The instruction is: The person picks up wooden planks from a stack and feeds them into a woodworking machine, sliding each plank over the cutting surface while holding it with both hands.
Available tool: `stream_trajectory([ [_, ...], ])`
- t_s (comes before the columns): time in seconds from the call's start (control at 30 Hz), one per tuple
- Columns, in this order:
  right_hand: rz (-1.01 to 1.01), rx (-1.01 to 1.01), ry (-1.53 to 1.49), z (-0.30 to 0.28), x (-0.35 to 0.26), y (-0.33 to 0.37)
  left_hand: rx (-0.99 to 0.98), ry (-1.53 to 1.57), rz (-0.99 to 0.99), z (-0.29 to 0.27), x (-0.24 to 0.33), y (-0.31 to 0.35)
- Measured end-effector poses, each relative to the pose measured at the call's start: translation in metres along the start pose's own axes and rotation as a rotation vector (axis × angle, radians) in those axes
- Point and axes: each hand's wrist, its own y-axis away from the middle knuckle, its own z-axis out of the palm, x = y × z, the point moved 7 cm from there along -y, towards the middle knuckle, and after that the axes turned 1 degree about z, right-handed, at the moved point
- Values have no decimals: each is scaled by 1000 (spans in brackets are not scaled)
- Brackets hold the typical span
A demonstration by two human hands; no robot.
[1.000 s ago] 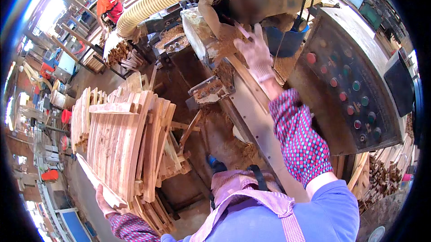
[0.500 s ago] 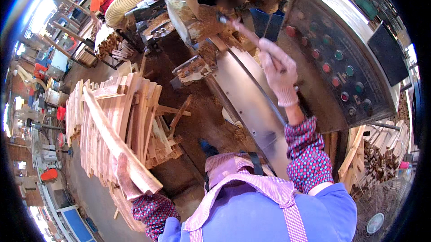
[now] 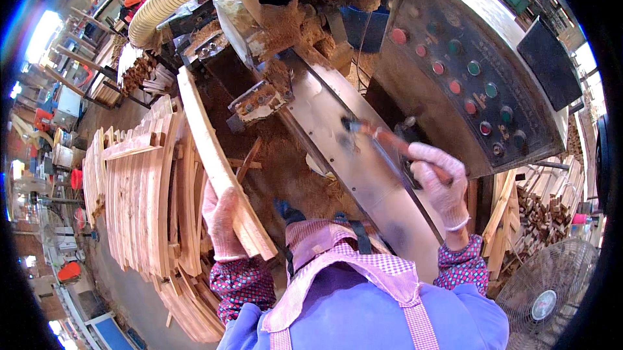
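Across a cluttered workshop floor (image 3: 139, 298), one metal bed (image 3: 376, 188) is stretching beside one control panel (image 3: 448, 87); the left hand (image 3: 222, 223) is clasping one long board (image 3: 215, 155) near a board pile (image 3: 136, 188), while the right hand (image 3: 443, 184) is clasping one wooden-handled tool (image 3: 392, 140) over the bed

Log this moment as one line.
left hand: holds wooden plank | right hand: grips wooden-handled tool over metal bed | tool-bed contact: unclear | left: stacked planks
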Motion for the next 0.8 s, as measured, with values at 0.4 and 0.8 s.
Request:
stream_trajectory([
  [0.4, -525, 155, -98, 169, -98, -274, -109, 229, 8, 32, -30, -14],
  [0.8, -47, -915, -93, 241, 9, 4, -104, 397, 19, 71, -68, -17],
])
